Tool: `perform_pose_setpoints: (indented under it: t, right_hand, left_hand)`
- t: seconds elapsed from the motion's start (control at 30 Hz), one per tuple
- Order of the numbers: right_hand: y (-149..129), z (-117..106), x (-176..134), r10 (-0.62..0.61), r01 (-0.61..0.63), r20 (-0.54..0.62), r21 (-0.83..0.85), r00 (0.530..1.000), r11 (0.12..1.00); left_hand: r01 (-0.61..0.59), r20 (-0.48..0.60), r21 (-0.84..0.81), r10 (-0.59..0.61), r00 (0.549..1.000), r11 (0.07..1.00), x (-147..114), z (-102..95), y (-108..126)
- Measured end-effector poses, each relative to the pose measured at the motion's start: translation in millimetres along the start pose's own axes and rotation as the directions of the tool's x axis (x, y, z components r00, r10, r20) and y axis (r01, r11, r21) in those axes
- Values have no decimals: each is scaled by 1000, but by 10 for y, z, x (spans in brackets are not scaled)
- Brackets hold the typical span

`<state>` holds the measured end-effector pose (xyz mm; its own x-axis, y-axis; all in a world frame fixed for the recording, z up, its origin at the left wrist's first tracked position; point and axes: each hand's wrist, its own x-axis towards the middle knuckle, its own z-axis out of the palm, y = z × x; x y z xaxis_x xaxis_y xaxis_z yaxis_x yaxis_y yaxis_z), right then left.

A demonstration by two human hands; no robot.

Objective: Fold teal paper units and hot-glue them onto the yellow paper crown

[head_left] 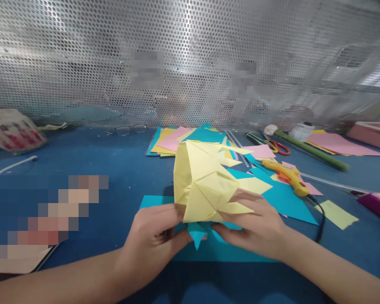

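A pale yellow folded paper piece (209, 181) is held up in front of me, with an open rim on its left side and several pointed tips stretching right. My left hand (156, 230) grips its lower left edge, fingers closed and thumb underneath. A small pointed blue paper piece (196, 235) sticks out below the yellow one, close to my left thumb; how the two join is hidden. My right hand (259, 223) is closed around the lower right part near the tips, its thumb below. Beneath both hands lies a blue paper sheet (224, 252).
Coloured papers (174, 137) are stacked behind. To the right are a yellow glue gun (286, 174) with a black cord, scissors (280, 147), a green stem (313, 152) and a pink box (373, 134). Glasses (131, 129) lie near the perforated metal panel (183, 84). A patterned container (14, 131) stands left.
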<state>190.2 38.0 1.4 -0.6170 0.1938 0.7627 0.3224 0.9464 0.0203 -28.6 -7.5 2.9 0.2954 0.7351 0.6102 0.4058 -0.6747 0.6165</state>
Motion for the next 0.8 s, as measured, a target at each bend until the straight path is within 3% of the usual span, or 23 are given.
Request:
perform_pose_setpoints:
  t: [0.33,0.5,0.63,0.73,0.8]
  right_hand:
    - [-12,-30,57,-4,4,10,-1,1000,1000]
    - [-19,9,19,33,-33,33,1,999,999]
    - [-8,-56,82,125,-121,120,-42,985,992]
    - [86,-238,151,324,-299,214,-141,922,944]
    - [193,-390,160,511,-458,244,-244,824,855]
  left_hand:
    - [31,4,1,-31,1000,1000,-40,10,-63]
    - [108,11,16,-109,994,994,-26,23,-32]
    - [219,-94,28,-215,972,975,24,24,-50]
    - [325,-247,20,-311,918,945,154,-102,-28]
    - [384,-331,-12,-366,870,923,283,-268,17]
